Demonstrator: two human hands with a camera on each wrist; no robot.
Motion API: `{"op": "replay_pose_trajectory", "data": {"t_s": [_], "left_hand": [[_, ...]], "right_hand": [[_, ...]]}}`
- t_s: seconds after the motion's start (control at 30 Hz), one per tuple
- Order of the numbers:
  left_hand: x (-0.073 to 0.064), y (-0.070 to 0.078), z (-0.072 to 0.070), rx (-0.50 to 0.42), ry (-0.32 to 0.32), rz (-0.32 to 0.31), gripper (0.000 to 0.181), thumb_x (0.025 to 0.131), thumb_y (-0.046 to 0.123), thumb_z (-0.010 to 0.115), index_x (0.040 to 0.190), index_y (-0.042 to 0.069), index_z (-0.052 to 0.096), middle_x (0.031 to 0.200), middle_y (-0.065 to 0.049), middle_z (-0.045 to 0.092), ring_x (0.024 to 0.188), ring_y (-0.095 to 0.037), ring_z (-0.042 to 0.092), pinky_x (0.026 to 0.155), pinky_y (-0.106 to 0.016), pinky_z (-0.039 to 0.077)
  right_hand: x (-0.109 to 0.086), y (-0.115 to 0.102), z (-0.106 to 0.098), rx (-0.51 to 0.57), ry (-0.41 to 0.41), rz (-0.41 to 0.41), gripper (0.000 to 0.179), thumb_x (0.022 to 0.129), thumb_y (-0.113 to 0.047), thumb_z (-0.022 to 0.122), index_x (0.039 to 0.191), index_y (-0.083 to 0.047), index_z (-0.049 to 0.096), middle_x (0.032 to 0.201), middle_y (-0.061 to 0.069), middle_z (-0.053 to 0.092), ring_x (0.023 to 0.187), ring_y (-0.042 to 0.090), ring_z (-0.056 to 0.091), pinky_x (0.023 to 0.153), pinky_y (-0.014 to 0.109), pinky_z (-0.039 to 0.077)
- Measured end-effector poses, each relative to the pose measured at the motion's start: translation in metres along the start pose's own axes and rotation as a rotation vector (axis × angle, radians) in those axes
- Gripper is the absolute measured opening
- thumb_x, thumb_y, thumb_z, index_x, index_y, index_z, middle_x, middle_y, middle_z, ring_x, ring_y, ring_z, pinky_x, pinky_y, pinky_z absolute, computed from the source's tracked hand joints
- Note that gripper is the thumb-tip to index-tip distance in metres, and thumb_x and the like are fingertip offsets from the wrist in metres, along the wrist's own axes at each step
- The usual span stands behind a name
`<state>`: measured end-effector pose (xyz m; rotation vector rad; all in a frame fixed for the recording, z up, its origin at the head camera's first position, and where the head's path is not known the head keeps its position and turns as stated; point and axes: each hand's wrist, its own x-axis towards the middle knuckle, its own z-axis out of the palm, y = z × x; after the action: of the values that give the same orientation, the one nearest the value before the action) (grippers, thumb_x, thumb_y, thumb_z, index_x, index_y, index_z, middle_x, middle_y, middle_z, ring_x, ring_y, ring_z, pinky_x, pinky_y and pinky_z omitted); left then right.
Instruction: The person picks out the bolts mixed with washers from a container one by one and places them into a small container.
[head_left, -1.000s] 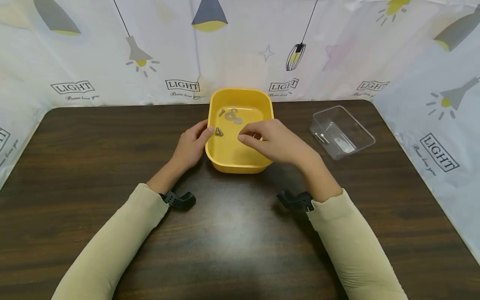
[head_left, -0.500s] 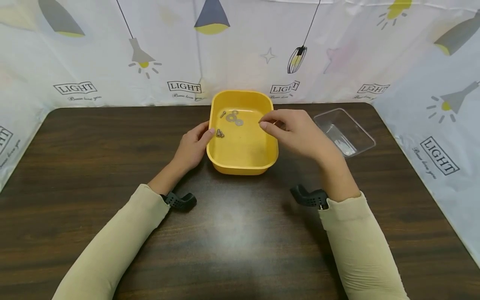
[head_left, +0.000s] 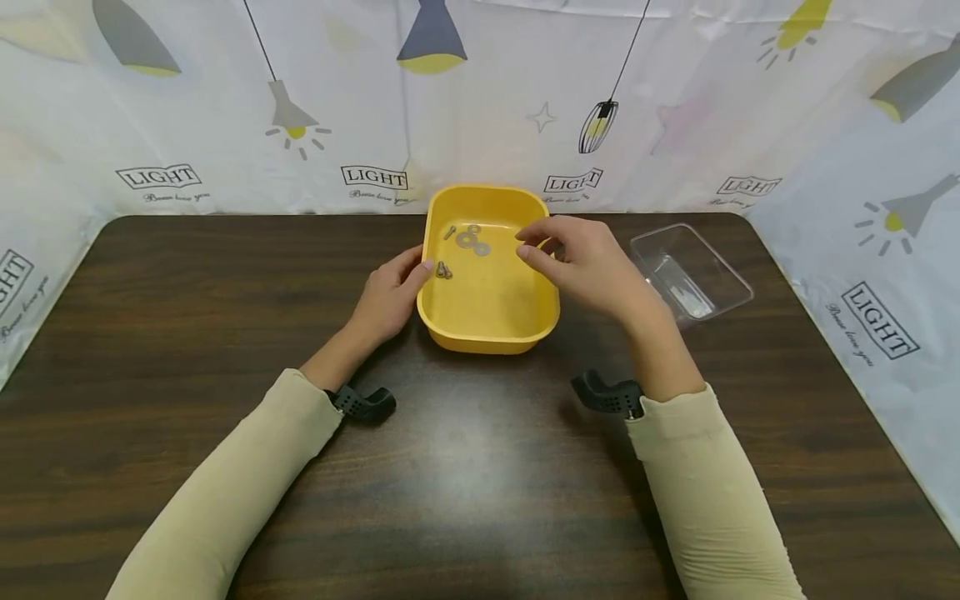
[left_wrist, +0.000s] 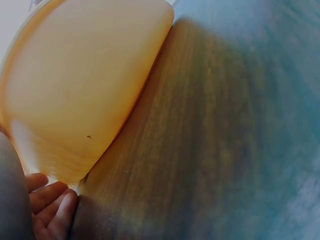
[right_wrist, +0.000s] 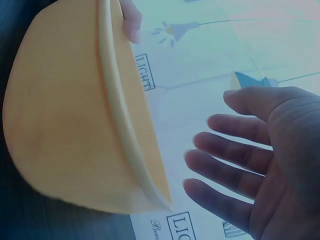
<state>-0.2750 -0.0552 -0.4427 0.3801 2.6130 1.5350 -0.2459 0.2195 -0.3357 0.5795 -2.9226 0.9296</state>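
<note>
In the head view my left hand (head_left: 387, 293) holds the left side of a yellow plastic basin (head_left: 487, 343), thumb over the rim and fingers along the outer wall. Three flat metal washers (head_left: 467, 240) lie on the basin's floor. Near them is a lone screw (head_left: 449, 232), with a small cluster of screws (head_left: 443, 271) by the left wall. My right hand (head_left: 588, 262) hovers over the basin's right rim. Its fingers (right_wrist: 230, 162) are loosely bent and spread in the right wrist view, holding nothing.
A clear plastic box (head_left: 682, 287) stands to the right, partly behind my right hand. Both rest on a dark wooden table (head_left: 187, 333), backed by a white sheet (head_left: 480, 100) printed with lamps. Black straps (head_left: 363, 404) circle both wrists.
My right hand moved from above the basin's middle rightward to its rim; its fingertips have since parted. My left hand stays on the basin, and the screws and washers lie as before.
</note>
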Motion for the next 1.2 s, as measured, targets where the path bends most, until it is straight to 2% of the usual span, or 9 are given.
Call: {"op": "replay_pose_trajectory", "data": {"t_s": [0.33, 0.6, 0.8, 0.97, 1.2], "left_hand": [[0.0, -0.001, 0.002, -0.003, 0.005, 0.005, 0.061, 0.104, 0.051, 0.044, 0.154, 0.016, 0.045, 0.149, -0.007, 0.057, 0.133, -0.023, 0.056, 0.113, -0.046, 0.045], [0.0, -0.002, 0.003, 0.001, 0.009, -0.003, 0.058, 0.105, 0.048, 0.044, 0.153, 0.017, 0.046, 0.149, -0.007, 0.056, 0.133, -0.023, 0.056, 0.112, -0.046, 0.045], [0.0, -0.003, 0.003, 0.027, 0.008, 0.006, 0.061, 0.104, 0.051, 0.042, 0.154, 0.017, 0.045, 0.151, -0.006, 0.054, 0.136, -0.024, 0.055, 0.113, -0.047, 0.044], [0.0, -0.003, 0.003, 0.025, 0.015, 0.012, 0.061, 0.104, 0.052, 0.042, 0.154, 0.017, 0.045, 0.151, -0.006, 0.055, 0.135, -0.024, 0.055, 0.112, -0.047, 0.045], [0.001, -0.004, 0.002, 0.034, 0.018, 0.019, 0.061, 0.104, 0.052, 0.042, 0.154, 0.017, 0.045, 0.152, -0.006, 0.054, 0.138, -0.023, 0.053, 0.113, -0.046, 0.045]], "right_hand": [[0.012, -0.017, 0.015, 0.04, -0.038, -0.012, 0.03, 0.099, -0.032, 0.064, 0.121, -0.013, 0.072, 0.115, 0.002, 0.072, 0.103, 0.02, 0.067, 0.088, 0.04, 0.056], [0.025, -0.029, 0.032, 0.066, -0.085, 0.02, 0.029, 0.099, -0.03, 0.064, 0.121, -0.013, 0.071, 0.119, 0.001, 0.072, 0.102, 0.019, 0.067, 0.088, 0.037, 0.056], [0.035, -0.034, 0.048, 0.03, -0.11, 0.04, 0.031, 0.099, -0.026, 0.064, 0.124, -0.01, 0.07, 0.119, 0.005, 0.073, 0.101, 0.021, 0.067, 0.089, 0.036, 0.055], [0.044, -0.036, 0.064, -0.046, -0.158, 0.049, 0.034, 0.099, -0.024, 0.064, 0.128, -0.007, 0.067, 0.122, 0.009, 0.071, 0.112, 0.024, 0.065, 0.099, 0.039, 0.052], [0.052, -0.036, 0.077, -0.092, -0.229, 0.032, 0.039, 0.099, -0.022, 0.064, 0.134, -0.005, 0.064, 0.133, 0.011, 0.067, 0.128, 0.028, 0.059, 0.111, 0.041, 0.046]]}}
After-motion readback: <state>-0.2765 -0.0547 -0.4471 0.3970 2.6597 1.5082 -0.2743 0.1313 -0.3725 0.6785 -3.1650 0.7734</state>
